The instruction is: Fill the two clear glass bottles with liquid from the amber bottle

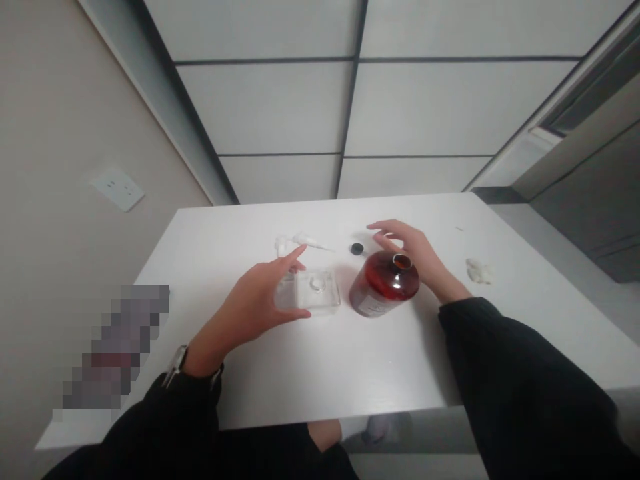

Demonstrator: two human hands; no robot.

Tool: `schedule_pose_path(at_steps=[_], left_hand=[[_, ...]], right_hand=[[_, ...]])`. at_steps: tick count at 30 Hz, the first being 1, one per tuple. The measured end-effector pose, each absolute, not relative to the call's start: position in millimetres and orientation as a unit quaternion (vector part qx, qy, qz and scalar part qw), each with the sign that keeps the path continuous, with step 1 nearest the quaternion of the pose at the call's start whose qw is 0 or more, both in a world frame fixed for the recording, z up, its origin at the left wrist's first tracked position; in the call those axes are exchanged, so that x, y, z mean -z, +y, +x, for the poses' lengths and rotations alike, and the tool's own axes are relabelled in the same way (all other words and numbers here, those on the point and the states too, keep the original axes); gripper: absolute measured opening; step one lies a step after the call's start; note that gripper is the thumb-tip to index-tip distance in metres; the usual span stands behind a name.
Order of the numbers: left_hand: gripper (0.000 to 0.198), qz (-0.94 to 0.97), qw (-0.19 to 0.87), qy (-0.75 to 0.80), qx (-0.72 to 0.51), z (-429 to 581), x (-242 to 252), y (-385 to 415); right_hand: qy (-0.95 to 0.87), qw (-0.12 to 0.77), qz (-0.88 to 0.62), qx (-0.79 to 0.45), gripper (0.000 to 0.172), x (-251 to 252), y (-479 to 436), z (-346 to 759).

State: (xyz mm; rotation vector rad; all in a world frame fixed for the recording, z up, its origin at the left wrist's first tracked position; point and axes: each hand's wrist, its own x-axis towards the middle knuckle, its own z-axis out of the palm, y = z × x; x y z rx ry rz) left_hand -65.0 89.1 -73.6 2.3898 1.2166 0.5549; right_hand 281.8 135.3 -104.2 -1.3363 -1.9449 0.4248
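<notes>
The person's left hand [250, 297] is curving, thumb and fingers spread wide, beside a square clear bottle [325, 299] at the frame's centre; whether it's touching, I can't tell. The right hand [415, 243], loosely open and empty, is hovering behind an uncapped amber bottle [383, 285] right of centre, near a black cap [357, 249].

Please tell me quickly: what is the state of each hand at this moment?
Left hand: open around the clear container; firm contact cannot be told.
Right hand: open, partly hidden behind the red-brown bottle; no grip visible.
</notes>
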Motion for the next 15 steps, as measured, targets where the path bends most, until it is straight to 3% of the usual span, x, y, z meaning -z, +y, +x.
schedule_pose_path(at_steps=[10, 13, 15], left_hand=[[0.106, 0.849, 0.216, 0.446, -0.184, -63.8, 67.7, 82.8], [0.106, 0.848, 0.216, 0.448, -0.184, -64.0, 68.1, 82.9], [0.106, 0.849, 0.215, 0.446, -0.185, -63.8, 68.6, 83.2]], right_hand=[[-0.814, 0.315, -0.447, -0.195, 0.025, 132.0, 157.0, 271.3], [-0.783, 0.362, -0.471, -0.182, 0.019, 118.7, 151.6, 271.8], [-0.734, 0.439, -0.483, -0.188, 0.018, 103.8, 143.3, 268.7]])
